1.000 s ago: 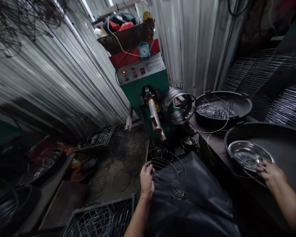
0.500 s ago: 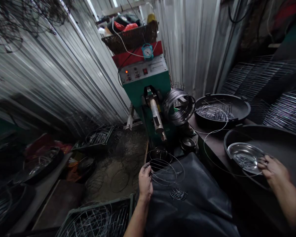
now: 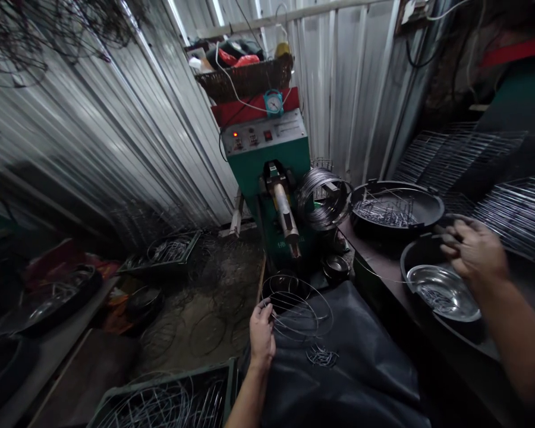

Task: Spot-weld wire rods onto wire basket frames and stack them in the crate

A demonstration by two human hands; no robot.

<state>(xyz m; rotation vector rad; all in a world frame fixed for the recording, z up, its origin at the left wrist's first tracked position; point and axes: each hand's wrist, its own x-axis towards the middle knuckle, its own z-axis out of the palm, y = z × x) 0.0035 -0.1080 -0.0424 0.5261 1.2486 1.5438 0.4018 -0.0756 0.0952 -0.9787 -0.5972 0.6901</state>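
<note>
My left hand pinches the rim of a round wire rack, a ring with several thin crossbars, held above a dark apron. A small heap of short bent wire pieces lies on the apron below it. My right hand is raised over the rim of a large black pan, its fingers curled together; what they hold, if anything, is hidden. Below that hand, a shiny metal bowl with short wire pieces sits in the pan.
A green machine with a metal arm stands ahead. Beside it hangs a coil of wire. Another black pan holds wire parts. Wire racks are stacked at right; a green crate of wire parts stands at lower left.
My right hand has moved up and slightly left, away from the bowl's edge. A large wire loop near it now shows only as a short curve. My left hand stays on the rack.
</note>
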